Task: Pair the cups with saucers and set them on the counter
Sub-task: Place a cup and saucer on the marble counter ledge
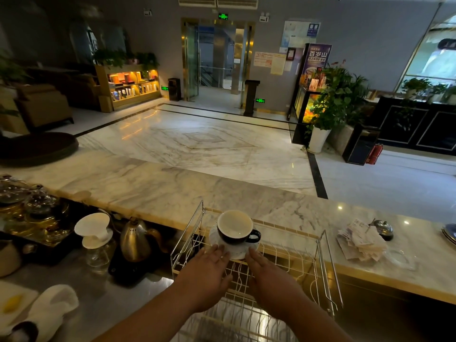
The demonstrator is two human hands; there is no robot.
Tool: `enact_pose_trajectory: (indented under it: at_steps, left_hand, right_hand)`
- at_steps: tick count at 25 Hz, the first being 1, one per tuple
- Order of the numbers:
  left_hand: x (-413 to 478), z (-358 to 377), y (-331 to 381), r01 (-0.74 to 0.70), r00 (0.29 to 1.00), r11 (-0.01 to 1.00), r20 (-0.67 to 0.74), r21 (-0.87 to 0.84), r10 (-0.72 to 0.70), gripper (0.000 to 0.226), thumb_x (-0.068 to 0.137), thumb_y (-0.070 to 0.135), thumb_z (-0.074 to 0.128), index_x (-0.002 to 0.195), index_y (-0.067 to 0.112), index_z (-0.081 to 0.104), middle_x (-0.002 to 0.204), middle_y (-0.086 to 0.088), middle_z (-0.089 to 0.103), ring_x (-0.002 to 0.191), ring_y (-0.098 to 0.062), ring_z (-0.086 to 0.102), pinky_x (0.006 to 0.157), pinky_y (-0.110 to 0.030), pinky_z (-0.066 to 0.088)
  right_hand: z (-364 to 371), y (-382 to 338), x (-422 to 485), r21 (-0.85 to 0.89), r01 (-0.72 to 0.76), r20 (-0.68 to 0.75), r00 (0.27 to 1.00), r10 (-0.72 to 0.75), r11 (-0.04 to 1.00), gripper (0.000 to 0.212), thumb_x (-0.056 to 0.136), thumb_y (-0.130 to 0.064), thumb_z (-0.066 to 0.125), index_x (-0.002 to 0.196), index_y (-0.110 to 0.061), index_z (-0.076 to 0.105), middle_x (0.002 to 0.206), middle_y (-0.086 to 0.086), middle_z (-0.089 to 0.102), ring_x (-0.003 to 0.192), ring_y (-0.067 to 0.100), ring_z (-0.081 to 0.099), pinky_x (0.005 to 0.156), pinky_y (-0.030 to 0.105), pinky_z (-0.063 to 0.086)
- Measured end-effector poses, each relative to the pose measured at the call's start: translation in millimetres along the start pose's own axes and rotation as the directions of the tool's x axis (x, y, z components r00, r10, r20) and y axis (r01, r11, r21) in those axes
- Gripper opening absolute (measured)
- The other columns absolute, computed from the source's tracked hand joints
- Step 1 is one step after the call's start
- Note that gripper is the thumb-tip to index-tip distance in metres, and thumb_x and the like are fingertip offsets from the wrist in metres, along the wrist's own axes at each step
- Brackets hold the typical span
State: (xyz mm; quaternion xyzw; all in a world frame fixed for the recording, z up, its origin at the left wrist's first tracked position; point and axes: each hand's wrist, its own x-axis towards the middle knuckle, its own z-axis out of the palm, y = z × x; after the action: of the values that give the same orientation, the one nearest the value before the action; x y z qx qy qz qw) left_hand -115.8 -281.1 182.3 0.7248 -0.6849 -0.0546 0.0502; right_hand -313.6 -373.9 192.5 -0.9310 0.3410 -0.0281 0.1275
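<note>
2 bare forearms, left hand (206,272), right hand (269,277), seemingly unsleeved, dim light

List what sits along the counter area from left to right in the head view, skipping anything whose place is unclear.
Glass teapot → white filter cone → metal kettle → cup on its saucer → stack of paper slips → call bell.

Both forearms reach forward, left hand (206,270) and right hand (269,275) palm-down, fingers (217,251) extended and close together.
</note>
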Motion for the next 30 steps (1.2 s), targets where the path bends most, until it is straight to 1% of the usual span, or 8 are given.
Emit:
enact_pose_trajectory:
  at_steps: [6,9,11,16,20,23,26,30]
  left_hand:
    - [9.4,1.1,-13.8,0.036,0.999,0.999,0.017,0.037,-0.037,0.074,0.102,0.06,0.023,0.163,0.019,0.013,0.172,-0.009,0.01,0.159,-0.023,0.008,0.127,-0.042,0.007]
    - [15.3,-1.1,-19.6,0.049,0.998,0.998,0.035,0.047,-0.051,0.075,0.102,0.059,0.023,0.163,0.018,0.011,0.172,-0.01,0.009,0.159,-0.023,0.007,0.128,-0.043,0.007]
    - [18.9,-3.4,-22.7,0.054,0.997,0.997,0.049,0.062,-0.058,0.074,0.103,0.058,0.024,0.163,0.017,0.009,0.172,-0.011,0.007,0.159,-0.024,0.006,0.128,-0.044,0.006]
    - [24.8,-7.2,-26.8,0.064,0.996,0.996,0.056,0.055,-0.067,0.071,0.105,0.056,0.023,0.163,0.017,0.013,0.173,-0.011,0.007,0.159,-0.024,0.006,0.129,-0.044,0.006]
    - [27.6,-7.4,-29.4,0.072,0.995,0.996,0.063,0.047,-0.075,0.072,0.104,0.057,0.024,0.163,0.017,0.011,0.173,-0.011,0.007,0.159,-0.024,0.006,0.129,-0.044,0.008]
    - [27.3,-7.2,-29.5,0.068,0.996,0.996,0.062,0.056,-0.071,0.073,0.104,0.057,0.024,0.163,0.017,0.01,0.173,-0.011,0.006,0.159,-0.024,0.006,0.129,-0.043,0.007]
    - [26.7,-7.1,-28.7,0.066,0.996,0.996,0.056,0.059,-0.069,0.073,0.104,0.058,0.024,0.163,0.017,0.009,0.173,-0.011,0.005,0.159,-0.024,0.004,0.129,-0.043,0.006]
    - [22.1,-7.1,-28.4,0.065,0.997,0.997,0.039,0.052,-0.067,0.074,0.103,0.061,0.024,0.163,0.021,0.011,0.173,-0.009,0.004,0.159,-0.024,0.004,0.129,-0.045,0.005]
  right_hand:
    - [1.0,-8.8,20.7,-0.005,0.001,0.011,1.0,-0.001,1.0,0.068,0.103,-0.039,0.04,0.16,-0.028,0.006,0.171,-0.005,-0.001,0.155,0.016,0.013,0.122,0.042,0.03]
    - [1.6,-11.8,30.9,-0.011,0.005,0.029,1.0,-0.004,1.0,0.068,0.103,-0.037,0.04,0.161,-0.023,0.006,0.171,0.0,-0.001,0.156,0.018,0.011,0.123,0.042,0.028]
    - [2.5,-12.9,37.3,-0.017,0.001,0.036,0.999,-0.001,1.0,0.069,0.103,-0.036,0.041,0.161,-0.021,0.006,0.171,0.002,-0.002,0.156,0.02,0.013,0.124,0.042,0.028]
    - [3.4,-15.2,50.1,-0.023,-0.025,0.047,0.999,0.026,0.999,0.073,0.102,-0.038,0.045,0.161,-0.021,0.006,0.171,0.0,-0.006,0.156,0.021,0.016,0.121,0.043,0.032]
    - [1.1,-15.8,55.2,-0.023,-0.021,0.056,0.998,0.023,0.999,0.073,0.102,-0.038,0.044,0.161,-0.019,0.006,0.171,0.002,-0.005,0.156,0.021,0.013,0.122,0.042,0.029]
    - [-0.6,-15.9,55.1,-0.027,-0.011,0.065,0.998,0.013,1.0,0.073,0.102,-0.037,0.044,0.162,-0.018,0.005,0.171,0.003,-0.004,0.157,0.019,0.01,0.123,0.041,0.026]
    - [-0.8,-15.7,55.1,-0.027,-0.01,0.064,0.998,0.012,1.0,0.074,0.102,-0.038,0.044,0.162,-0.019,0.004,0.171,0.003,-0.005,0.157,0.019,0.008,0.123,0.041,0.025]
    - [-0.7,-14.2,52.1,-0.051,-0.019,0.077,0.997,0.023,0.999,0.072,0.103,-0.044,0.041,0.161,-0.025,0.002,0.171,0.0,-0.005,0.157,0.022,0.0,0.125,0.047,0.02]
